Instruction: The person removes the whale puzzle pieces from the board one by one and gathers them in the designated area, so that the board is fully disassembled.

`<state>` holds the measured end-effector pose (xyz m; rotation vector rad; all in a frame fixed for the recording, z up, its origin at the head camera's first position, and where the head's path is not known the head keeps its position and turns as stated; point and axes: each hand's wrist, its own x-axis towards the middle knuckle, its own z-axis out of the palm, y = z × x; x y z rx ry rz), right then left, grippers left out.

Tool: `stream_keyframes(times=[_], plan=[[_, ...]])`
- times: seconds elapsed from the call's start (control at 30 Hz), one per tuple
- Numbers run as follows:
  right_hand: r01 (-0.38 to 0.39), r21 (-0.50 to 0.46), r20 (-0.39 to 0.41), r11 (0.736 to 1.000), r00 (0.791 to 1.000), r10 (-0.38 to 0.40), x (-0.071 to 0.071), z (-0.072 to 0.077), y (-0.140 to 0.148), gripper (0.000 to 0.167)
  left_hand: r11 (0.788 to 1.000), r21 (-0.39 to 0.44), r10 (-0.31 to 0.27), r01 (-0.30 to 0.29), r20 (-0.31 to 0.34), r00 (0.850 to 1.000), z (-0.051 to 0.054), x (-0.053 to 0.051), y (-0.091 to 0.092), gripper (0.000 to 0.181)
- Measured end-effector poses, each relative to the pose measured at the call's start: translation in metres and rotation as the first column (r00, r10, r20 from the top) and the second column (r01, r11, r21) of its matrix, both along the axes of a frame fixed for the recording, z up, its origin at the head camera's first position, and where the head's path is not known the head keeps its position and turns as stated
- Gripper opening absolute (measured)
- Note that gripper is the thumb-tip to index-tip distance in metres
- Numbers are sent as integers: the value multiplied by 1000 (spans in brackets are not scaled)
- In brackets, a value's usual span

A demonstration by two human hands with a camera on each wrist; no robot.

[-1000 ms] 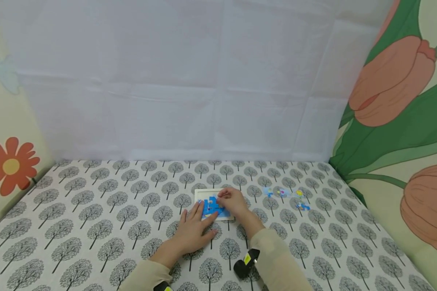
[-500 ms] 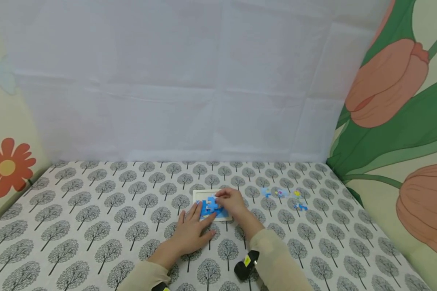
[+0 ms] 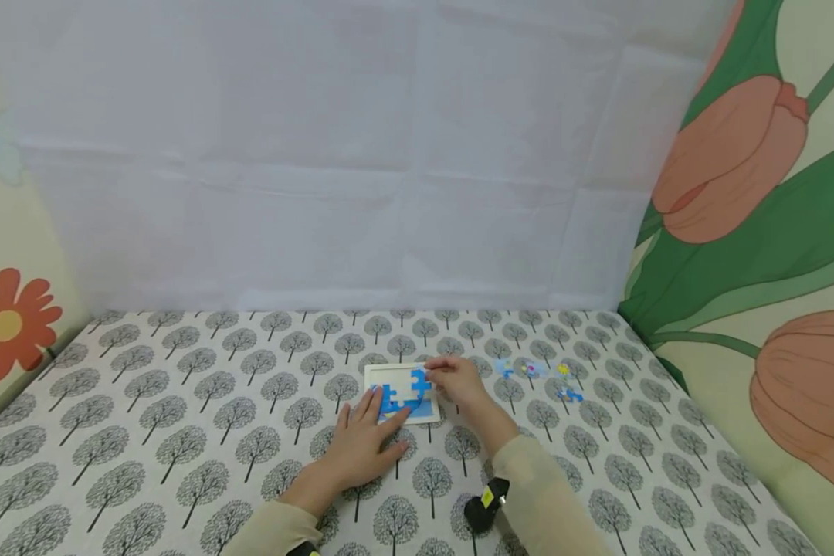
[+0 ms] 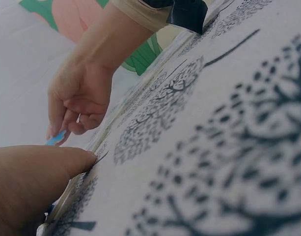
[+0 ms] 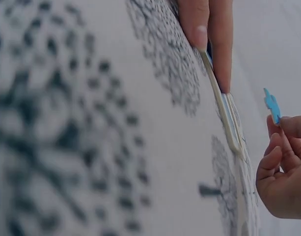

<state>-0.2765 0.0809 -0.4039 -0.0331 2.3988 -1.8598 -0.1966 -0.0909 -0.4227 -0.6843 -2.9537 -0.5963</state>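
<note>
A white-rimmed puzzle tray point(image 3: 436, 418) lies on the cloth, partly filled with blue jigsaw pieces point(image 3: 388, 400) along its lower and left parts. My left hand point(image 3: 363, 452) rests with fingers spread over the tray's left and near edges, hiding part of it. Between thumb and fingertips, my right hand point(image 3: 462, 386) pinches a blue jigsaw piece point(image 3: 419, 383) over the tray's right side. The right wrist view shows this held piece point(image 5: 272, 104) raised above the tray rim point(image 5: 232, 137), apart from it. In the left wrist view, my right fingers partly cover the piece point(image 4: 56, 138).
Several loose jigsaw pieces point(image 3: 533, 370) lie to the right of the tray, one blue piece point(image 3: 570, 394) nearest me. A tree-print cloth point(image 3: 201, 432) covers the table. A white sheet point(image 3: 306, 154) hangs behind, with flower-painted walls at both sides.
My right hand has shifted right with the pinched piece, which came from the tray's middle toward its right side and tilted more upright. My left hand stays on the tray.
</note>
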Motion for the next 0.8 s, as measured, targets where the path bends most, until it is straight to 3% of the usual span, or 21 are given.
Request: stream_keyframes(times=[0.4,0.63,0.8], plan=[[-11,-52,-33,999,999,10,-1,9,35,17,1000,10,8,-8,22,1000,2,2,1,50],[48,-47,-30,998,998,-49,-3,19,55,15,1000,11,7,-7,14,1000,1,2,1,51],[92,7,-35,996,995,-92,-7,23,72,18,1000,13,4,-4,14,1000,3,3,2,50]])
